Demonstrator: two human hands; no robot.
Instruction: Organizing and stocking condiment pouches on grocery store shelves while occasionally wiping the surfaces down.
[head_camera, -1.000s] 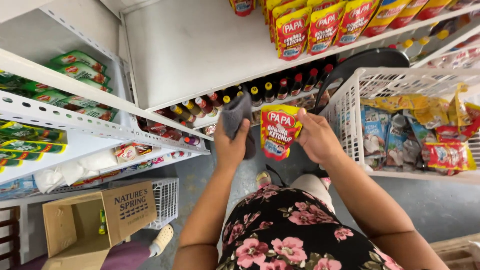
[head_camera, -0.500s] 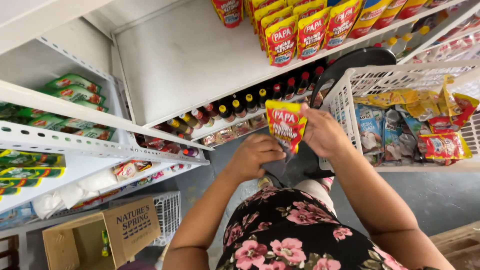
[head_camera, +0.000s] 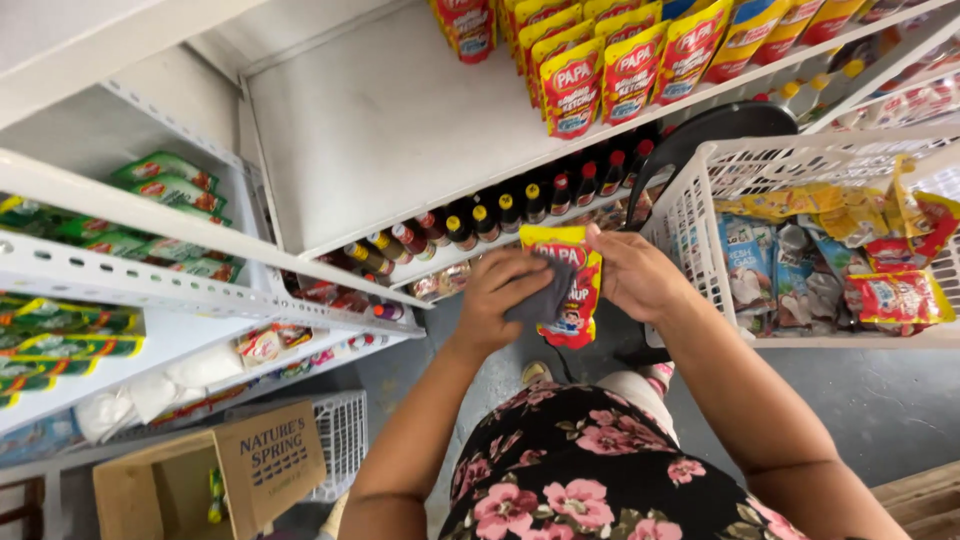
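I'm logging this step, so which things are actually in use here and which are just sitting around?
In use:
left hand
grey cloth, pressed on the pouch
red and yellow pouch
right hand, holding the pouch

Just lying about:
dark bottles on the shelf
white basket of packets
cardboard box

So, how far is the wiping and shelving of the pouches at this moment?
Done: a row of yellow-and-red pouches already stands on the upper shelf. In hand: the right hand holds one pouch while the left hand presses a grey cloth on its front. Left: this pouch is not yet shelved, and the white basket holds other packets.
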